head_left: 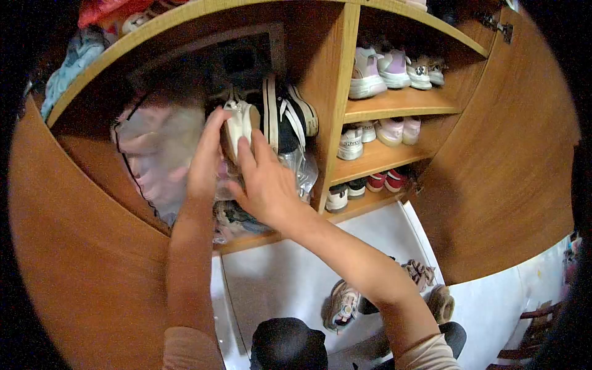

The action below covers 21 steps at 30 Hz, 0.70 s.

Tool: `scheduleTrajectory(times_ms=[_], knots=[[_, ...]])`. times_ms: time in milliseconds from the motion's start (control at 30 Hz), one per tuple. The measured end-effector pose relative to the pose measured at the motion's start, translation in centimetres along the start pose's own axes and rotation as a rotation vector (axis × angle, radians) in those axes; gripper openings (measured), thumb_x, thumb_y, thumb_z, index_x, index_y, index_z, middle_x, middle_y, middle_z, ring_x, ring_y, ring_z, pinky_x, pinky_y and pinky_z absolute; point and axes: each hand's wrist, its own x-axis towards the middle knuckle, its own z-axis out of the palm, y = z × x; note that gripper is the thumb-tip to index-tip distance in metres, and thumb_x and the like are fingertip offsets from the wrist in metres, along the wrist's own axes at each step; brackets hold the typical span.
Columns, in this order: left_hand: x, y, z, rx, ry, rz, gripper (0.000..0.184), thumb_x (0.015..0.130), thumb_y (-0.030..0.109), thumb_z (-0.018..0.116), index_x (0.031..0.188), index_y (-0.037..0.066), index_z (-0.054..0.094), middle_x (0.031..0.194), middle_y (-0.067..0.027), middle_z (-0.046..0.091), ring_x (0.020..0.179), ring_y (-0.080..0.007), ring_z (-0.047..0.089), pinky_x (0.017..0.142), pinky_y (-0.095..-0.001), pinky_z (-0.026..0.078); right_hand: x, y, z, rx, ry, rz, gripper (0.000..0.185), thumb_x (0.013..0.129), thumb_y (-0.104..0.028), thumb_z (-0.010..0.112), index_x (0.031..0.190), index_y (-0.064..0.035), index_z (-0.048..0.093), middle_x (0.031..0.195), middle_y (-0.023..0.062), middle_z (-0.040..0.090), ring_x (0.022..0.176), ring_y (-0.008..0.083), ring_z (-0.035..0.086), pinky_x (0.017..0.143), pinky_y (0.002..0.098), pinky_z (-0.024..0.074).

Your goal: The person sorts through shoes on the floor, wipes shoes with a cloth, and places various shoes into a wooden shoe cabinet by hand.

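A pair of white shoes (239,128) stands toe-up in the left compartment of a wooden cabinet. My left hand (209,148) grips their left side, its fingertips near the top. From below and to the right, my right hand (266,176) reaches to them, fingers stretched and spread, fingertips against the lower part. Just right of them are black-and-white canvas shoes (280,123) with white laces. A blurred pale pink bag (157,142) with a dark drawstring edge lies to the left. Clear plastic (302,169) and dark patterned items (237,217) sit partly hidden under my hands.
Shelves on the right hold white-and-lilac sneakers (394,68), pale pink shoes (391,131) and red shoes (385,180). An open door (505,166) stands at the right. On the white floor (277,277) are a sneaker (342,305) and brown footwear (441,304).
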Motion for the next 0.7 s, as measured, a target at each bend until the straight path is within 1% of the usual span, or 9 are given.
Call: scheduleTrajectory(times_ms=[67,133,267,367,433,467,533,633,700], knots=[[1.3,-1.4,-0.5,0.228,0.073,0.121,0.058,0.078,0.037,0.048,0.126,0.004,0.044,0.122,-0.0147,0.049,0.112,-0.0252,0.044,0.093,-0.0346,0.033,-1.8,0.9,-0.7,0.034,-0.037,0.039,0.060,0.071,-0.023,0.066,0.119,0.0025,0.039,0.123,0.0233,0.039,0.098,0.0385,0.051,0.076,0.0404,0.0485],[6.5,-4.4,-2.6,0.712,0.058,0.338,0.056,0.079,0.034,0.043,0.125,0.001,0.045,0.125,-0.0187,0.047,0.116,-0.0272,0.043,0.097,-0.0334,0.030,-4.2,3.2,-1.9,0.031,-0.056,-0.074,0.049,0.073,-0.023,0.064,0.114,-0.0019,0.046,0.126,0.0200,0.039,0.097,0.0357,0.054,0.075,0.0402,0.0488],[6.3,-5.7,-2.2,0.446,0.124,0.325,0.051,0.082,0.029,0.043,0.123,-0.002,0.045,0.125,-0.0204,0.046,0.117,-0.0289,0.042,0.098,-0.0312,0.029,-8.9,8.0,-4.4,-0.023,-0.194,0.116,0.039,0.075,-0.022,0.062,0.108,-0.0043,0.053,0.126,0.0180,0.040,0.097,0.0345,0.055,0.077,0.0396,0.0485],[-0.1,-3.6,0.8,0.387,0.251,0.384,0.045,0.085,0.027,0.047,0.120,0.000,0.049,0.123,-0.0196,0.048,0.117,-0.0300,0.043,0.098,-0.0329,0.030,-13.5,11.0,-6.6,-0.108,-0.266,0.201,0.037,0.076,-0.022,0.061,0.107,-0.0038,0.054,0.124,0.0166,0.044,0.097,0.0340,0.055,0.079,0.0400,0.0477],[-2.3,-4.4,1.3,0.730,0.299,0.867,0.040,0.085,0.026,0.050,0.118,0.003,0.051,0.121,-0.0187,0.050,0.115,-0.0321,0.044,0.097,-0.0373,0.032,-16.3,12.5,-8.1,-0.159,-0.464,0.311,0.032,0.076,-0.021,0.060,0.103,-0.0041,0.057,0.121,0.0159,0.047,0.098,0.0336,0.055,0.081,0.0409,0.0467],[-2.4,-5.0,1.6,0.724,0.266,0.866,0.040,0.085,0.026,0.050,0.118,0.003,0.051,0.121,-0.0187,0.050,0.115,-0.0321,0.044,0.097,-0.0373,0.032,-17.6,12.9,-8.6,-0.141,-0.451,0.319,0.031,0.076,-0.022,0.059,0.103,-0.0048,0.058,0.121,0.0159,0.048,0.098,0.0338,0.055,0.082,0.0414,0.0464],[-2.3,-6.4,2.4,1.317,0.401,1.068,0.036,0.084,0.026,0.051,0.114,0.005,0.055,0.118,-0.0184,0.052,0.114,-0.0347,0.044,0.097,-0.0421,0.033,-19.3,13.5,-9.3,-0.131,-0.460,0.339,0.031,0.076,-0.023,0.059,0.102,-0.0054,0.058,0.120,0.0159,0.048,0.099,0.0336,0.055,0.083,0.0413,0.0462],[2.8,-7.4,0.2,1.511,0.452,1.110,0.030,0.084,0.024,0.052,0.105,0.004,0.060,0.111,-0.0190,0.057,0.109,-0.0339,0.049,0.094,-0.0404,0.037,-20.6,13.4,-11.1,-0.106,-0.504,0.405,0.030,0.076,-0.023,0.058,0.102,-0.0069,0.058,0.114,0.0159,0.051,0.097,0.0333,0.055,0.081,0.0419,0.0464],[4.9,-7.6,-0.9,1.310,0.343,1.125,0.030,0.084,0.023,0.051,0.103,0.002,0.061,0.107,-0.0192,0.058,0.102,-0.0318,0.054,0.089,-0.0383,0.041,-22.0,14.0,-11.7,-0.118,-0.455,0.368,0.026,0.075,-0.023,0.058,0.094,-0.0045,0.058,0.101,0.0159,0.054,0.090,0.0332,0.056,0.077,0.0429,0.0469]])
